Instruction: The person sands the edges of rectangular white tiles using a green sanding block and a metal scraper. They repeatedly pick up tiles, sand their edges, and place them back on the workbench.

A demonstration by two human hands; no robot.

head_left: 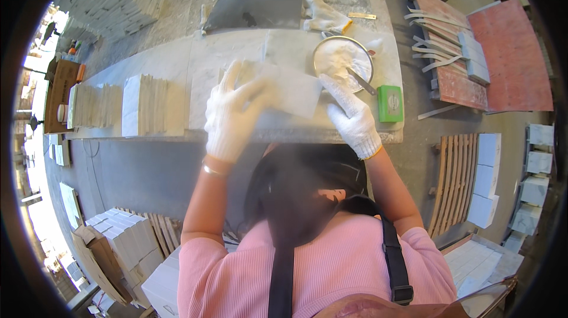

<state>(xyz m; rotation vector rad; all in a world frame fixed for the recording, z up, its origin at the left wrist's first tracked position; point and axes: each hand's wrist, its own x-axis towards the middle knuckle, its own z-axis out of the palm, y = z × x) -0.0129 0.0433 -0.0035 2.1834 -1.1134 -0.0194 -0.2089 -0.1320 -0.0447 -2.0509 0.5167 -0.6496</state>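
Observation:
Both my hands wear white knit gloves. My left hand (234,111) holds a pale square stone tile (296,92) tilted up off the white worktable (177,66), with its fingers spread over the tile's left part. My right hand (353,118) grips a thin metal tool (361,81) whose tip rests in a round metal bowl (343,57) of white paste, just right of the tile.
A green box (390,103) lies by the table's right edge. Upright stacks of pale tiles (145,105) stand at the table's left. A dark slab (260,1) and a spare glove (324,16) lie farther back. Reddish slabs (509,57) and tile stacks (488,179) cover the floor at right.

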